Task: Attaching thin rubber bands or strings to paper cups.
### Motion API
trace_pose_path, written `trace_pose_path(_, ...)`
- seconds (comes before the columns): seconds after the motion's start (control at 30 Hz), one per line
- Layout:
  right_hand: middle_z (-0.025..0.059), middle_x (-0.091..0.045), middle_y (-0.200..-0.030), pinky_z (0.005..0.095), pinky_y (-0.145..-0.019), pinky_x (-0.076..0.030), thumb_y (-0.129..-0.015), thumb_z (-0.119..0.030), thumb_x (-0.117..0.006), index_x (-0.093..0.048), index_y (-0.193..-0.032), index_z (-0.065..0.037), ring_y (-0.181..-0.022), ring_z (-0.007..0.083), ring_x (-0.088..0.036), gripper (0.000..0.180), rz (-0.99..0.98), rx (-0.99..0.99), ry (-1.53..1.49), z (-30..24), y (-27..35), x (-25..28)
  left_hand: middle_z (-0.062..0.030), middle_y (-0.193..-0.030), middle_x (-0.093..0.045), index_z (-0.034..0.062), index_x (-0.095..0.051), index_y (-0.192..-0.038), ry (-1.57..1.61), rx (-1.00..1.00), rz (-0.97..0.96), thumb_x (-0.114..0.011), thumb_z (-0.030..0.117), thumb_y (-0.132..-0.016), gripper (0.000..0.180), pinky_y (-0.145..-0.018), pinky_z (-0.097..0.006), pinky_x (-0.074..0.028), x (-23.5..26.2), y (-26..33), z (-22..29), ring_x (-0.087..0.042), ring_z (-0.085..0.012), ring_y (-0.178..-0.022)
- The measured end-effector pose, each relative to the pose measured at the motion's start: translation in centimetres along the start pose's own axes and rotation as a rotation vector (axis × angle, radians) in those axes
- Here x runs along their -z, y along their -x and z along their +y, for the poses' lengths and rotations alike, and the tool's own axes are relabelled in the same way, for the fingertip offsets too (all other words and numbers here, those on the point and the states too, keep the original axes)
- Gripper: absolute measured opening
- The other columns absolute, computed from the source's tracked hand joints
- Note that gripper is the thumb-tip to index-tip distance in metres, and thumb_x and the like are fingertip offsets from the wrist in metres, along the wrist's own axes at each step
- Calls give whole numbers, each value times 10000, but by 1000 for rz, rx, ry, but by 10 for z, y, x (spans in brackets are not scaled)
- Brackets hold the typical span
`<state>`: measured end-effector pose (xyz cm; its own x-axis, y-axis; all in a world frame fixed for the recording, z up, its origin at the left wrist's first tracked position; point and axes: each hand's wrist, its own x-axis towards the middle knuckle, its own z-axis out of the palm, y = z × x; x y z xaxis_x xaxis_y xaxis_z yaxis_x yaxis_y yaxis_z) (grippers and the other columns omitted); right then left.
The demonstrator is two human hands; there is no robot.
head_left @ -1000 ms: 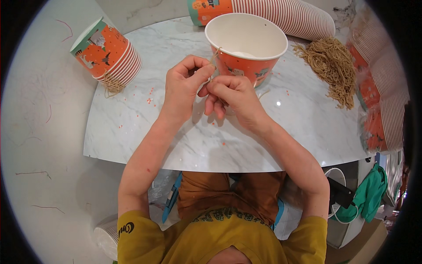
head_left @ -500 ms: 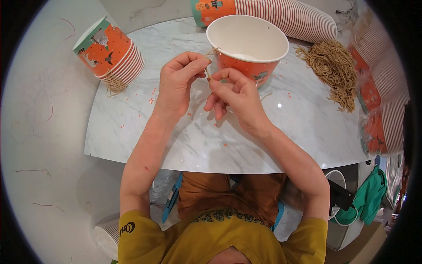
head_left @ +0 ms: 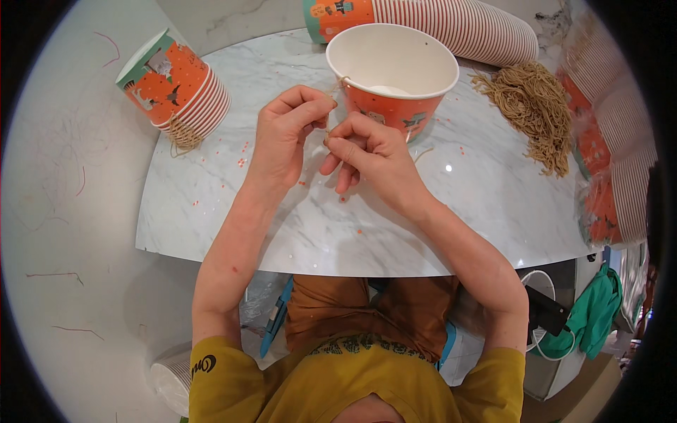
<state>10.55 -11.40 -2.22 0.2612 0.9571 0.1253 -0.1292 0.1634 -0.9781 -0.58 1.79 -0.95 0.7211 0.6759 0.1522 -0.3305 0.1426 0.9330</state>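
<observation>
Pinching a thin tan string (head_left: pixel 330 130) between closed fingertips of both hands, left hand (head_left: pixel 285 134) and right hand (head_left: pixel 370 151) almost touching above the middle of the table (head_left: pixel 211 211). Running from the pinch up to the near rim of an open orange bucket (head_left: pixel 392 77) standing toward the far edge. Lying at the far-left corner, a bucket stack (head_left: pixel 176 88); sprawling near the right edge, a string pile (head_left: pixel 532 106).

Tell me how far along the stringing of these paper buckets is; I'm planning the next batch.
Done, apparently: the short stack at the left, with string under it. In hand: the left hand and right hand pinch a thin string at the open bucket. Left: the long stack lying behind and the string pile.
</observation>
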Motion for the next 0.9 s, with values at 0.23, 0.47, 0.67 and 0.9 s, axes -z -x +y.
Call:
trace_pose_path(0.23,47,-625,-713,260,-488,-493,-970,-110,-566,-573,-906,-16,-580,104,-614,114,29,86,144,3,1,-3,8,-859,-641,28,-687,-925,-83,-91,26,-676,48,-901,33,-707,-219,-436,1,-1,-9,-559,-71,-773)
trace_pose_path(0.47,38,-616,-715,264,-481,-503,-963,-105,-563,-574,-909,-20,-598,98,-598,101,36,137,223,6,3,-4,12,-868,-633,25,-688,-930,-120,-158,37,-689,47,-896,41,-723,-220,-441,1,-1,-13,-549,-71,-780)
trace_pose_path(0.67,58,-615,-710,313,-552,-481,-972,-140,-576,-573,-938,-23,-624,124,-593,121,67,208,187,17,-1,-6,25,-823,-619,40,-688,-932,-169,-28,42,-700,85,-910,52,-686,-219,-430,2,-5,1,-528,-59,-729)
trace_pose_path(0.9,183,-654,-765,451,-639,-488,-988,-209,-543,-602,-998,-22,-696,358,-644,196,-11,160,527,27,4,-11,20,-806,-614,33,-699,-1009,-230,64,16,-668,191,-951,171,-686,-232,-441,7,-8,19,-534,-72,-718)
